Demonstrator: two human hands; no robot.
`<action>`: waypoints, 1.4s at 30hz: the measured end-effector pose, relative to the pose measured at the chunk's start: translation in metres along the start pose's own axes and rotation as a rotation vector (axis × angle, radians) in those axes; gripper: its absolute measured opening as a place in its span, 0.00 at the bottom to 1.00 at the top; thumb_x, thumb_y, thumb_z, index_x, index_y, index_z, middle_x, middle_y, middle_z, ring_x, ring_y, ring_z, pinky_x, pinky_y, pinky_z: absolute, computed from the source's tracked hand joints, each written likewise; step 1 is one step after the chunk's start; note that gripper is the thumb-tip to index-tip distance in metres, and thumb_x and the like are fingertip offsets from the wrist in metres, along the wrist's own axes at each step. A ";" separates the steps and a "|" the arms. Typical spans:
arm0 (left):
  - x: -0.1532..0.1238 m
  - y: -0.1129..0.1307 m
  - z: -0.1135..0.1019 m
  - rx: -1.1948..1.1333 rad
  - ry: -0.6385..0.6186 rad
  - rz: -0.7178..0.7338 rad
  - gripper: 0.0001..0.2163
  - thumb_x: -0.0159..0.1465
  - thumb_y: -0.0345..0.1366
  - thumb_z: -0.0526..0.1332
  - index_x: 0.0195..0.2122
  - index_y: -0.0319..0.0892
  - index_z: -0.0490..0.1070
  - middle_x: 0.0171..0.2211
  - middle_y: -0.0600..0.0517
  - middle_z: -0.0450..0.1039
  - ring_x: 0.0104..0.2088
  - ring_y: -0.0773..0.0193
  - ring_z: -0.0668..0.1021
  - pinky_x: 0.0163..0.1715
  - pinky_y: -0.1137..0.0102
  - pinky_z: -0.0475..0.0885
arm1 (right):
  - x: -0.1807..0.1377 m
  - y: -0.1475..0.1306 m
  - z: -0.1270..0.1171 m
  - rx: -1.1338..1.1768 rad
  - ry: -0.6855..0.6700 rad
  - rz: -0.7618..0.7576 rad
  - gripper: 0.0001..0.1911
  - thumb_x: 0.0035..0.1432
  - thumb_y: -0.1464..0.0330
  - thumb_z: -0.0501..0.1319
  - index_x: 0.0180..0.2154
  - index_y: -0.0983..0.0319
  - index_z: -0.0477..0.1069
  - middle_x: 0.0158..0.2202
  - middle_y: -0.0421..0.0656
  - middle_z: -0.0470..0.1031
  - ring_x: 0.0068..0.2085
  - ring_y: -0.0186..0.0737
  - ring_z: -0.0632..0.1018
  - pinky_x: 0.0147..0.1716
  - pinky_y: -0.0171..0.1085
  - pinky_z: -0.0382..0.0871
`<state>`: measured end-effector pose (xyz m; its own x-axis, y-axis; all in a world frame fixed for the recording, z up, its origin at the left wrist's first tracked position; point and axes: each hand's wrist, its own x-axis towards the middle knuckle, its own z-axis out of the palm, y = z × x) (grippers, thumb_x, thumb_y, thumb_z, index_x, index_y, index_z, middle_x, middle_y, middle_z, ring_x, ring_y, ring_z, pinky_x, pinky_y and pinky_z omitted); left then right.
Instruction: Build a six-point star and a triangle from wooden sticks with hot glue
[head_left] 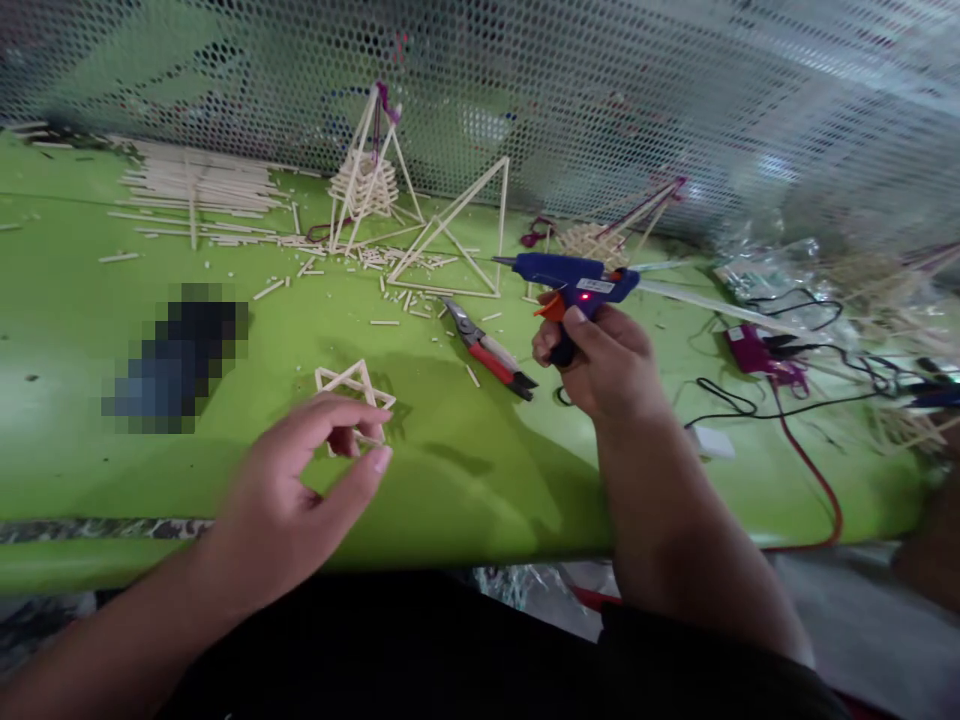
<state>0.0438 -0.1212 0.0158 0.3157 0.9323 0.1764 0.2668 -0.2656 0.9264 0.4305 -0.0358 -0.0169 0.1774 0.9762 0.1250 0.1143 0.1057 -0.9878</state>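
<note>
My right hand (604, 360) is wrapped round the grip of a blue hot glue gun (559, 268) with an orange trigger and a lit red light. The gun's nozzle points left, and a clear glue stick (705, 303) runs out of its back. My left hand (307, 480) is open, thumb and index finger apart, over a small star-like frame of wooden sticks (363, 377). Part of that frame is hidden behind the fingers, and whether they touch it I cannot tell. Between the hands lie red-handled pruning shears (487, 352).
Behind stand a triangular stick frame (501, 225) and a stick tripod with a woven basket (364, 185). Loose sticks (199, 185) are piled at back left. A blurred-out dark object (180, 360) lies left. Cables, a purple box (748, 348) and plastic bags (780, 270) crowd the right.
</note>
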 end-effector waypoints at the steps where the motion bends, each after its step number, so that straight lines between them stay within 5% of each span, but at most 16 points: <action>1: -0.001 0.008 0.008 -0.155 -0.067 -0.145 0.11 0.79 0.39 0.72 0.60 0.47 0.85 0.47 0.48 0.85 0.46 0.59 0.85 0.46 0.64 0.83 | -0.010 -0.008 0.011 0.077 -0.035 0.004 0.26 0.60 0.42 0.82 0.43 0.52 0.79 0.28 0.37 0.71 0.30 0.43 0.75 0.29 0.43 0.72; 4: 0.003 0.025 0.038 -0.641 -0.199 -0.425 0.18 0.73 0.43 0.80 0.60 0.43 0.84 0.42 0.50 0.81 0.40 0.64 0.82 0.40 0.69 0.80 | -0.038 -0.026 0.037 0.241 -0.153 0.006 0.23 0.64 0.45 0.82 0.43 0.51 0.79 0.27 0.36 0.69 0.29 0.43 0.73 0.29 0.44 0.72; 8: 0.022 0.032 0.083 -1.237 -0.146 -0.515 0.26 0.60 0.40 0.89 0.54 0.41 0.82 0.34 0.59 0.74 0.28 0.73 0.71 0.30 0.74 0.72 | -0.058 -0.031 0.051 0.360 -0.233 0.068 0.21 0.62 0.50 0.85 0.43 0.52 0.81 0.30 0.37 0.73 0.29 0.40 0.72 0.31 0.45 0.73; 11: 0.031 0.033 0.100 -1.420 -0.127 -0.535 0.27 0.58 0.37 0.90 0.54 0.40 0.82 0.32 0.60 0.73 0.27 0.75 0.70 0.29 0.76 0.70 | -0.060 -0.026 0.049 0.393 -0.262 0.091 0.20 0.60 0.51 0.87 0.43 0.52 0.84 0.33 0.38 0.77 0.30 0.39 0.73 0.30 0.45 0.74; 20: 0.029 0.033 0.101 -1.514 -0.181 -0.492 0.21 0.65 0.30 0.84 0.55 0.37 0.81 0.28 0.63 0.65 0.25 0.75 0.60 0.27 0.78 0.66 | -0.062 -0.018 0.046 0.379 -0.410 0.093 0.19 0.63 0.49 0.86 0.43 0.52 0.87 0.33 0.40 0.83 0.30 0.40 0.77 0.29 0.44 0.76; 42: 0.027 0.030 0.099 -1.526 -0.217 -0.477 0.17 0.65 0.32 0.82 0.53 0.42 0.82 0.31 0.61 0.56 0.27 0.72 0.56 0.26 0.79 0.64 | -0.062 -0.012 0.048 0.330 -0.408 0.078 0.18 0.63 0.49 0.85 0.43 0.52 0.86 0.33 0.39 0.83 0.29 0.41 0.79 0.29 0.44 0.77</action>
<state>0.1509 -0.1281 0.0156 0.6255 0.7683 -0.1356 -0.6937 0.6272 0.3540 0.3713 -0.0888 -0.0168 -0.2295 0.9708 0.0691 -0.2099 0.0199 -0.9775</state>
